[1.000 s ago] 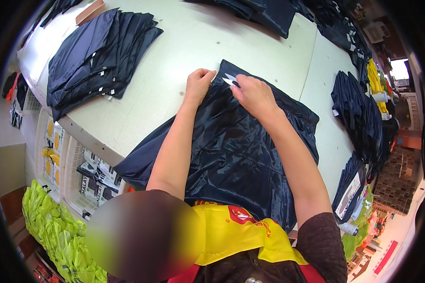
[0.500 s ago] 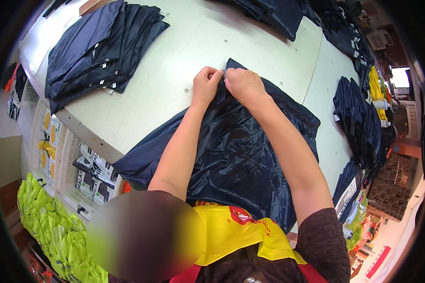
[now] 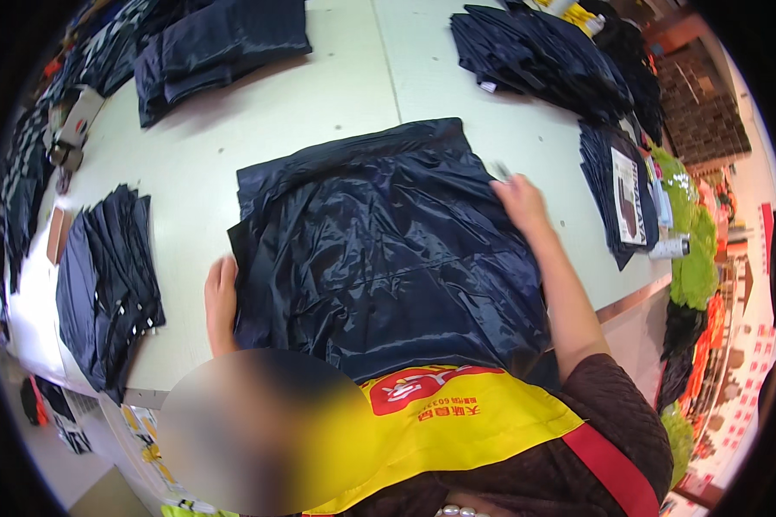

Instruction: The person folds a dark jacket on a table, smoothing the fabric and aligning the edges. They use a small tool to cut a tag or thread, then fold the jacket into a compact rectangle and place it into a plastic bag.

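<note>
A wide piece of shiny dark navy fabric [image 3: 379,250] lies in front of me on the pale table, wrinkled in the middle, with a folded band along its far edge. My left hand [image 3: 221,297] rests at the fabric's left edge, its fingers stretched out and nothing seen in them. At the upper right corner is my right hand [image 3: 522,205], smeared a little by motion. Its fingers are closed, and a small greyish thing shows at their tips, too blurred to name. Part of the near edge is hidden by my yellow apron [image 3: 466,439].
Stacks of dark fabric pieces lie at the left [image 3: 108,289], far left [image 3: 224,52] and far right [image 3: 539,65] of the white table [image 3: 345,95]. Another dark pile [image 3: 603,172] with a printed packet [image 3: 628,198] sits by the right edge, near a small bottle [image 3: 671,247].
My view has turned right. My hands, earlier pinching together at the fabric's far corner, are now apart at its left and right sides. The fabric lies squarer to me.
</note>
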Demonstrator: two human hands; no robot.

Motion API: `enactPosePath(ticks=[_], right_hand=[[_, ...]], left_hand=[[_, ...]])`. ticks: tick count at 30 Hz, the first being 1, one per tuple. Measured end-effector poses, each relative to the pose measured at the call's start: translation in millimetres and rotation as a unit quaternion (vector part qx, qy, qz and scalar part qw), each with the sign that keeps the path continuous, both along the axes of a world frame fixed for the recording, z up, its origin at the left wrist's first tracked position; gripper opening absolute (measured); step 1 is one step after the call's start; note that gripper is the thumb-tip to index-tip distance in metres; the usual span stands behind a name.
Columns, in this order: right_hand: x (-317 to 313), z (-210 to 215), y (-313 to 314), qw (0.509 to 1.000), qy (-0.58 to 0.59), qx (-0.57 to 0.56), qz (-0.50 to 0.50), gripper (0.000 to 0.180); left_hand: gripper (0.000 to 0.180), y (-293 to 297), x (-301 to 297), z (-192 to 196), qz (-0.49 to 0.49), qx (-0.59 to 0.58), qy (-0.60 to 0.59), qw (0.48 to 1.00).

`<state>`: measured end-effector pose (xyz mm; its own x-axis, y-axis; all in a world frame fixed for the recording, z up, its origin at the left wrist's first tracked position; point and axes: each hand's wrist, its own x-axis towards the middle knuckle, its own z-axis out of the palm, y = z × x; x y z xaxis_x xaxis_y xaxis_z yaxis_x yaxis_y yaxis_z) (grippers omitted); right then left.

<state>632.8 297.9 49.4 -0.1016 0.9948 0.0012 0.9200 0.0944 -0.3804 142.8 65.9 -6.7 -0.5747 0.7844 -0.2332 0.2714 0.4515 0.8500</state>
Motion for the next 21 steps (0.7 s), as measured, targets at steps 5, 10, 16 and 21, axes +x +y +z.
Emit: enactPosePath(ticks=[5, 10, 16, 21], right_hand=[[114.4, -48.5, -21.3, 0.990, 0.126, -0.056, -0.029, 0.058], [39.4, -45.5, -63.1, 0.987, 0.132, -0.089, 0.027, 0.060], [84.8, 4.1, -104.9, 0.924, 0.353, -0.142, 0.037, 0.055], [183.2, 113.4, -196.4, 0.879, 0.449, -0.095, -0.129, 0.086]], left_hand=[[0.077, -69.1, 31.4, 38.5, -0.059, -0.166, 0.112, 0.978], [0.079, -56.9, 77.6, 43.0, -0.048, -0.204, 0.209, 0.955], [0.047, -105.8, 84.0, 61.3, -0.067, -0.015, 0.031, 0.997], [0.053, -186.1, 116.8, 168.3, 0.016, -0.019, -0.136, 0.990]])
